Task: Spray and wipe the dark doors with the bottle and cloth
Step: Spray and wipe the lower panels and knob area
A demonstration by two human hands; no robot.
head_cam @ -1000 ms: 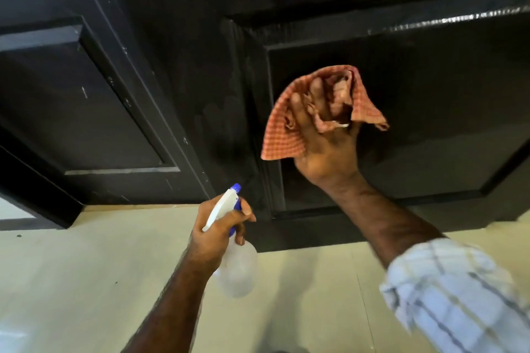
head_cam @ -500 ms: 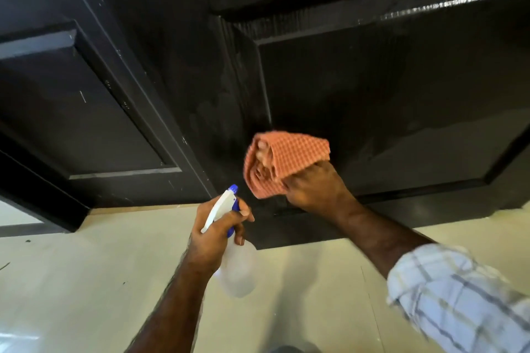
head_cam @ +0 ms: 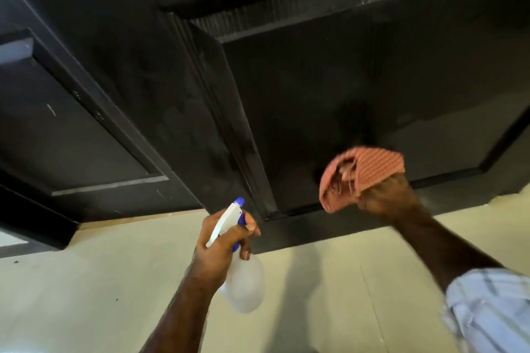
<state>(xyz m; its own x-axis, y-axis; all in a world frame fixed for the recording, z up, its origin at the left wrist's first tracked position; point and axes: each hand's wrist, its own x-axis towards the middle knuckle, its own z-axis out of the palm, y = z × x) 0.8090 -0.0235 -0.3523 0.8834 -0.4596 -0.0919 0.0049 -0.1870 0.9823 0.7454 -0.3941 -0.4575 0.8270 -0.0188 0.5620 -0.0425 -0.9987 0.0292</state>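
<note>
Fingers [head_cam: 381, 195] w/ cloth [head_cam: 364, 175] on door [head_cam: 315, 89]

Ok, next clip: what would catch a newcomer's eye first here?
The orange checked cloth, bunched in the right hand against the lower panel of the dark door. Then the white spray bottle with its blue nozzle, gripped in the left hand over the pale floor.

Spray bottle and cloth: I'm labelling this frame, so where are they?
spray bottle [head_cam: 245, 285], head view, on its translucent body below the left hand.
cloth [head_cam: 372, 165], head view, on its checked top fold.
</note>
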